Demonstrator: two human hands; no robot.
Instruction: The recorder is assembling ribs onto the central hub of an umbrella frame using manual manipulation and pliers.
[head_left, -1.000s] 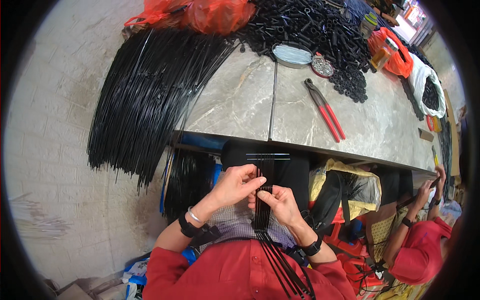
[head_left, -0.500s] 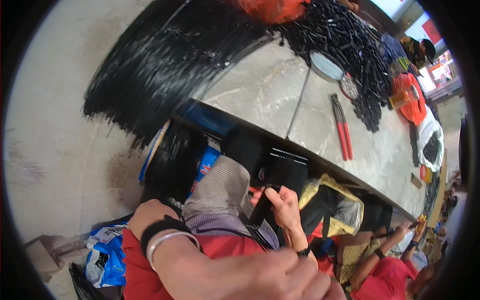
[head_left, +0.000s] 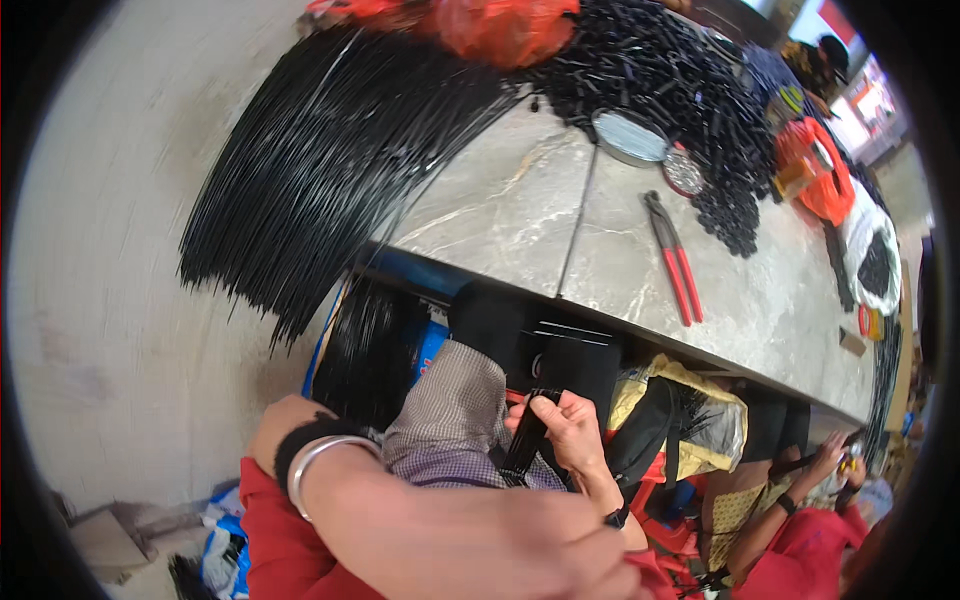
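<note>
My right hand (head_left: 572,432), with a black band at the wrist, grips a short bundle of thin black strips (head_left: 524,450) above my lap. Its thumb presses along the bundle's upper end. Closer up, my left hand (head_left: 560,545) is large and blurred, its fingers curled; what lies inside them is hidden. A silver bangle (head_left: 305,480) and a black band circle that arm. Patterned cloth (head_left: 448,405) covers my lap beneath the bundle. Many long black strips (head_left: 320,170) fan out over the table's left end. Pliers (head_left: 676,265) with red handles lie on the grey marble-look tabletop (head_left: 770,320).
A heap of small black pieces (head_left: 650,60) spreads behind a round tin (head_left: 630,137) and a smaller round container (head_left: 683,170). Red plastic bags (head_left: 505,30) sit at the back. Under the table edge stands an open yellow-lined bag (head_left: 720,425). A co-worker's hands (head_left: 828,460) are at far right.
My view has shifted slightly, so the table's things appear moved. The bundle in my right hand shows more plainly. My left hand stays near the camera, still curled and blurred.
</note>
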